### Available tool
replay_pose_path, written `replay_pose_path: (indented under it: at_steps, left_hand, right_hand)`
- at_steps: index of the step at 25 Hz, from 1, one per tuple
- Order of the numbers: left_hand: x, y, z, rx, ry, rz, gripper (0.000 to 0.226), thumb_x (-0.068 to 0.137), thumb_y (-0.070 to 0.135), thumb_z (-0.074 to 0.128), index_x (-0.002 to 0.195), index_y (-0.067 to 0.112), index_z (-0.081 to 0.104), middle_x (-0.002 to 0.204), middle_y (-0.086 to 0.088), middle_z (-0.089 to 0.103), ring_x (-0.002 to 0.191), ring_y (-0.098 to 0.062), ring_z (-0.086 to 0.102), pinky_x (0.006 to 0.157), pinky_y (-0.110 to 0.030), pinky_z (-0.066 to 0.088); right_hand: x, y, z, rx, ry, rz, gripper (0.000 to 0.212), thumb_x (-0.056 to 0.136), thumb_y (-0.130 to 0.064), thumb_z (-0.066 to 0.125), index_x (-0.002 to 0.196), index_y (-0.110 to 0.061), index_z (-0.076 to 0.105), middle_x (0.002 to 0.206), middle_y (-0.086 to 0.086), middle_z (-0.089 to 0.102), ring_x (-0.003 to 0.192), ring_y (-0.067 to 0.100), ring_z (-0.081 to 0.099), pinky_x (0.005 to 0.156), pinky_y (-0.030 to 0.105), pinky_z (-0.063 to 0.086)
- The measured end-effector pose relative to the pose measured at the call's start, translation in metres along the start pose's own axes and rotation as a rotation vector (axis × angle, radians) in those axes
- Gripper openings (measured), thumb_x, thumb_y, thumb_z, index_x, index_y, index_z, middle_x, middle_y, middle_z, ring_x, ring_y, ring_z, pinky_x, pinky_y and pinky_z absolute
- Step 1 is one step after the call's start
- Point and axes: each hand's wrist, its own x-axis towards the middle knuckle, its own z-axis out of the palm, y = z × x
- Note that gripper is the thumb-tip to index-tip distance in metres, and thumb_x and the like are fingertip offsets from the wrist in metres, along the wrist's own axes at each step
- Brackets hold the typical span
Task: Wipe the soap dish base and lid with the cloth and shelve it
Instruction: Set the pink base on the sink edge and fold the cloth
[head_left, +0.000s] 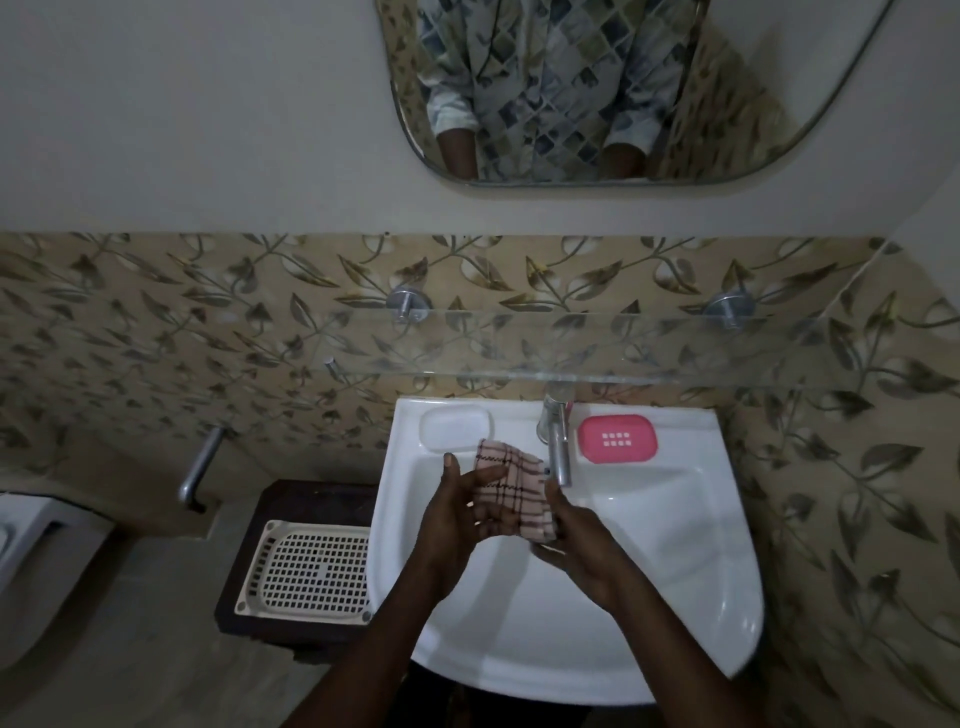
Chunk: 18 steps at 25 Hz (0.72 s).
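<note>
Head view: both hands hold a folded pink checked cloth (511, 486) over the white ceramic basin (675, 545), left hand (465, 512) with fingers lying flat against it, right hand (576, 540) cupping it from below. The pink slotted plastic soap dish base (617, 439) and the translucent white lid (456, 428) rest apart on the basin's back ledge, either side of the chrome tap (556, 436). Wiping looks not yet begun; next, one hand must free itself to lift a piece. The clear glass shelf (623, 345) waits above. No readable writing.

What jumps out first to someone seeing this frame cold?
Both hands, left hand and right hand, hold a pink checked cloth over the white sink. On the sink's back ledge the pink soap dish base sits right of the tap, and the clear lid left of it.
</note>
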Motion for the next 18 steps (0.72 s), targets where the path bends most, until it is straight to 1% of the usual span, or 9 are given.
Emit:
replay_pose_path:
  at_steps: [2, 4, 5, 6, 7, 10, 13, 16, 18]
  left_hand:
    - [-0.001, -0.001, 0.002, 0.035, -0.006, -0.029, 0.073, 0.091, 0.067, 0.039, 0.121, 0.007, 0.067, 0.092, -0.021, 0.071, 0.073, -0.028, 0.067, 0.066, -0.038, 0.056]
    - [0.000, -0.003, -0.004, 0.178, 0.053, -0.018, 0.047, 0.095, 0.046, 0.054, 0.134, 0.019, 0.058, 0.084, -0.018, 0.071, 0.059, -0.023, 0.062, 0.056, -0.034, 0.053]
    - [0.002, -0.004, -0.010, 0.264, 0.088, -0.031, 0.048, 0.095, 0.030, 0.060, 0.141, 0.032, 0.046, 0.083, -0.017, 0.071, 0.053, -0.020, 0.057, 0.051, -0.032, 0.049]
    - [0.003, -0.005, -0.017, 0.339, 0.124, -0.074, 0.068, 0.091, 0.021, 0.064, 0.146, 0.042, 0.031, 0.084, -0.015, 0.072, 0.049, -0.018, 0.052, 0.049, -0.030, 0.044]
    - [0.004, -0.005, -0.023, 0.379, 0.131, -0.140, 0.077, 0.087, 0.022, 0.069, 0.149, 0.042, 0.026, 0.087, -0.013, 0.073, 0.050, -0.016, 0.048, 0.049, -0.028, 0.040]
    - [0.008, -0.002, -0.028, 0.305, 0.024, -0.194, 0.062, 0.074, 0.048, 0.078, 0.127, 0.019, 0.063, 0.099, -0.006, 0.072, 0.066, -0.016, 0.055, 0.061, -0.028, 0.045]
    - [0.015, 0.004, -0.015, 0.132, -0.027, -0.095, 0.048, 0.078, 0.035, 0.080, 0.122, 0.025, 0.064, 0.112, -0.008, 0.075, 0.100, -0.026, 0.071, 0.087, -0.041, 0.057]
    - [0.023, 0.006, -0.003, 0.176, 0.010, -0.025, 0.027, 0.080, 0.021, 0.078, 0.105, 0.010, 0.076, 0.102, -0.017, 0.076, 0.093, -0.032, 0.072, 0.078, -0.038, 0.059]
    - [0.026, 0.003, -0.003, 0.140, 0.099, -0.005, 0.018, 0.082, 0.018, 0.074, 0.096, 0.007, 0.078, 0.097, -0.019, 0.076, 0.088, -0.032, 0.072, 0.077, -0.040, 0.058]
  right_hand:
    - [0.005, -0.002, 0.011, 0.259, -0.102, -0.084, 0.037, 0.100, -0.029, 0.056, 0.129, -0.007, 0.063, 0.121, 0.021, 0.069, 0.113, 0.036, 0.066, 0.092, 0.047, 0.054]
    - [0.007, -0.008, 0.013, 0.251, 0.049, -0.164, 0.041, 0.089, -0.003, 0.068, 0.129, -0.004, 0.058, 0.112, 0.020, 0.073, 0.100, 0.039, 0.071, 0.075, 0.047, 0.060]
    - [0.007, -0.010, 0.012, 0.169, 0.138, -0.193, 0.047, 0.082, 0.002, 0.073, 0.127, -0.007, 0.058, 0.106, 0.016, 0.075, 0.093, 0.036, 0.074, 0.069, 0.046, 0.061]
    - [0.006, -0.012, 0.011, 0.098, 0.191, -0.203, 0.053, 0.078, 0.003, 0.077, 0.125, -0.011, 0.059, 0.104, 0.013, 0.076, 0.090, 0.034, 0.074, 0.067, 0.048, 0.061]
    - [0.004, -0.014, 0.009, 0.066, 0.205, -0.212, 0.056, 0.075, 0.003, 0.080, 0.124, -0.015, 0.059, 0.105, 0.012, 0.076, 0.091, 0.034, 0.074, 0.071, 0.051, 0.061]
    - [-0.004, -0.019, 0.003, 0.127, 0.112, -0.224, 0.055, 0.075, 0.000, 0.080, 0.125, -0.012, 0.060, 0.112, 0.019, 0.073, 0.100, 0.040, 0.070, 0.084, 0.053, 0.058]
    - [-0.010, -0.025, 0.005, 0.071, 0.052, -0.218, 0.052, 0.075, -0.008, 0.081, 0.123, -0.011, 0.064, 0.112, 0.020, 0.072, 0.101, 0.040, 0.070, 0.086, 0.052, 0.058]
    - [-0.008, -0.022, 0.006, 0.106, 0.054, -0.198, 0.041, 0.081, -0.021, 0.077, 0.120, -0.011, 0.067, 0.116, 0.026, 0.069, 0.102, 0.041, 0.068, 0.092, 0.059, 0.052]
    - [-0.009, -0.013, 0.007, 0.262, -0.022, -0.120, 0.043, 0.090, -0.033, 0.062, 0.125, -0.007, 0.064, 0.123, 0.028, 0.065, 0.113, 0.040, 0.062, 0.100, 0.059, 0.045]
